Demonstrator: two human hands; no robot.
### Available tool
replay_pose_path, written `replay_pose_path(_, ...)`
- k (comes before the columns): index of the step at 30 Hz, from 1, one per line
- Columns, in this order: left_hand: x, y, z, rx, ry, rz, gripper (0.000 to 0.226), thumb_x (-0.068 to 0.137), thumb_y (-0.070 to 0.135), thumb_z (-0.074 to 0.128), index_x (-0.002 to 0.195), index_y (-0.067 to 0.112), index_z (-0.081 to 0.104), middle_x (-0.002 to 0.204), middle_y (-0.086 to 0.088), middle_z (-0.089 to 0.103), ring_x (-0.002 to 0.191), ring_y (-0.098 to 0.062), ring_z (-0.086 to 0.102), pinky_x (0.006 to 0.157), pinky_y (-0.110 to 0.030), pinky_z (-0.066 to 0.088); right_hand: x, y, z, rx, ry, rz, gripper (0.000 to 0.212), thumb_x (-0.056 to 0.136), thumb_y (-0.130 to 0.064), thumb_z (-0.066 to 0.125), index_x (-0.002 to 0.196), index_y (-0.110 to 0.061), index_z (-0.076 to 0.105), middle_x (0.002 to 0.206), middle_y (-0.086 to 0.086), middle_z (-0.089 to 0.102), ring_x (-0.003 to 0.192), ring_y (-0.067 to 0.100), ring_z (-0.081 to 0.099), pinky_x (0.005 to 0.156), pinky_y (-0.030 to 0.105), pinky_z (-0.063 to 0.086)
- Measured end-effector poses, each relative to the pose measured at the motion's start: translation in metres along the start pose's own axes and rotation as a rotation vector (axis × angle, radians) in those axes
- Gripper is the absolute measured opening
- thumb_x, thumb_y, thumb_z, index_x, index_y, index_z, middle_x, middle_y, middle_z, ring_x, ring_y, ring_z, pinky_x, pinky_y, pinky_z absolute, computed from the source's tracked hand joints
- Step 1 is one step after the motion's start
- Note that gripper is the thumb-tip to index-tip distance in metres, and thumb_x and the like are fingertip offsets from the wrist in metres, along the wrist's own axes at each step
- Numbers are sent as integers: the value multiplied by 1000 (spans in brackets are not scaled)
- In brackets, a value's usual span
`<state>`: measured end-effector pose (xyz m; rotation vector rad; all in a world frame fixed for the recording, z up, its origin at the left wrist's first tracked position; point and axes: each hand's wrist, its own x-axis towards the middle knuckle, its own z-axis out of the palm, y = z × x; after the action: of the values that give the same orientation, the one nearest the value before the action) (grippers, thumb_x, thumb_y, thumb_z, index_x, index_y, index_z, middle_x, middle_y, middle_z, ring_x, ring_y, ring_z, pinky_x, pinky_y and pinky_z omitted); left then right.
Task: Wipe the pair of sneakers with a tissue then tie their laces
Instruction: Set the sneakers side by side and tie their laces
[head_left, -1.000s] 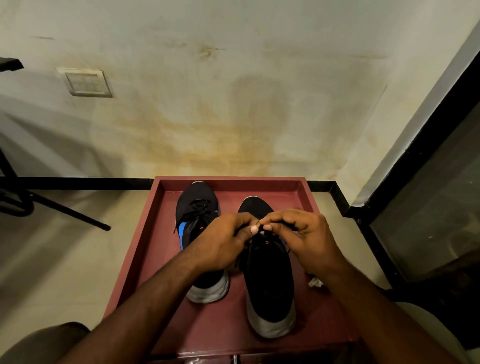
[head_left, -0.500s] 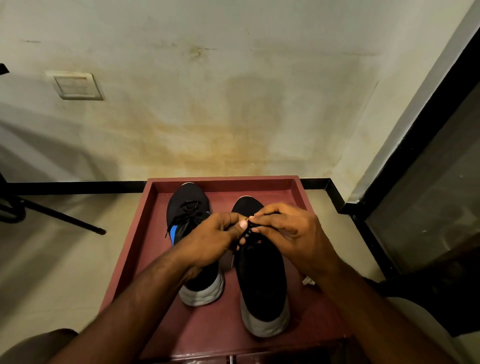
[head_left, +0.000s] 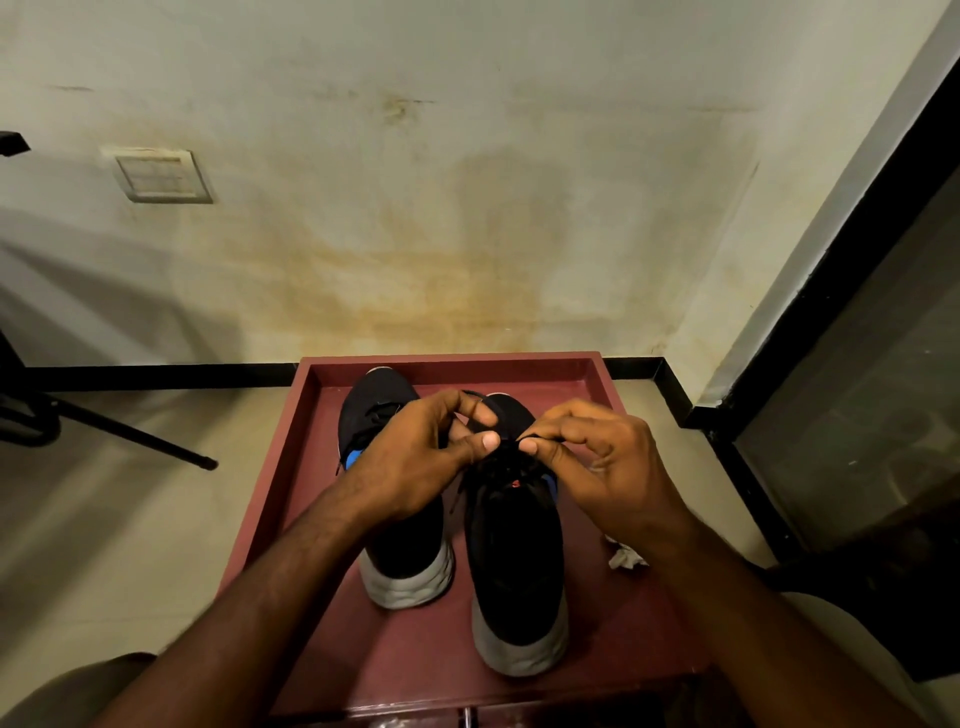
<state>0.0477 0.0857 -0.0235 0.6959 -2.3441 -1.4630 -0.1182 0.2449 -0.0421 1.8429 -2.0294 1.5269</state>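
Observation:
Two black sneakers with grey soles stand side by side on a dark red tray (head_left: 322, 467), toes toward the wall. The left sneaker (head_left: 405, 551) shows a blue patch and is partly hidden by my left hand (head_left: 415, 462). Both hands meet over the laces (head_left: 506, 457) of the right sneaker (head_left: 514, 561). My left hand pinches a black lace loop between thumb and fingers. My right hand (head_left: 602, 467) pinches the lace beside it with thumb and forefinger. A crumpled white tissue (head_left: 626, 558) lies on the tray under my right wrist.
The tray sits on a low stand against a stained wall (head_left: 467, 234). A black metal stand leg (head_left: 130, 431) crosses the floor at left. A dark-framed glass door (head_left: 857, 389) is at right. A wall plate (head_left: 161, 176) is at upper left.
My hands have drawn slightly apart over the right sneaker; my left fingers have opened out around a lace loop. The camera view shifted a little.

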Motion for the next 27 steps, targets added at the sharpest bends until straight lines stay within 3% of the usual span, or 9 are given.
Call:
replay_pose_path(4,0,2,-2,4,18,-24,18,95,20,74,110,21,64,72,3,67,65,-7,62,67,-25,50,-1,4,-7,17,10,36,7,90,-8,79,96,-10,84,92,-6,75,89,10,73,78,25,58)
replay_pose_path(8,-2,6,-6,16,13,-35,22,94,15,74,111,22,63,85,-15,72,70,-17,66,69,-27,53,-2,5,-9,40,-3,70,9,90,-10,79,97,-12,84,92,-7,76,88,12,74,78,27,59)
replay_pose_path(12,-4,3,-11,39,3,-19,20,95,19,73,112,22,62,82,-9,73,81,-26,73,78,-35,58,-5,5,-11,59,-28,95,9,90,-11,79,97,-12,84,92,-7,76,88,11,74,79,27,59)
replay_pose_path(16,-4,-1,-11,70,14,-20,22,95,22,74,113,22,61,79,-2,72,80,-21,73,79,-33,58,-7,6,-15,63,-66,115,8,90,-11,80,96,-13,84,91,-7,76,88,12,74,79,23,57)
replay_pose_path(22,-4,-7,-18,192,49,-31,21,94,26,74,110,26,61,75,7,68,68,4,65,68,-18,47,-13,13,-27,37,-144,171,8,88,-13,81,93,-17,85,89,-9,76,87,9,73,75,16,52)
replay_pose_path(27,-5,-12,-29,330,7,-73,22,95,28,74,112,25,60,88,3,67,76,-6,62,68,-20,47,-21,21,-36,20,-231,235,5,87,-15,83,89,-18,86,84,-9,76,81,7,72,70,12,50)
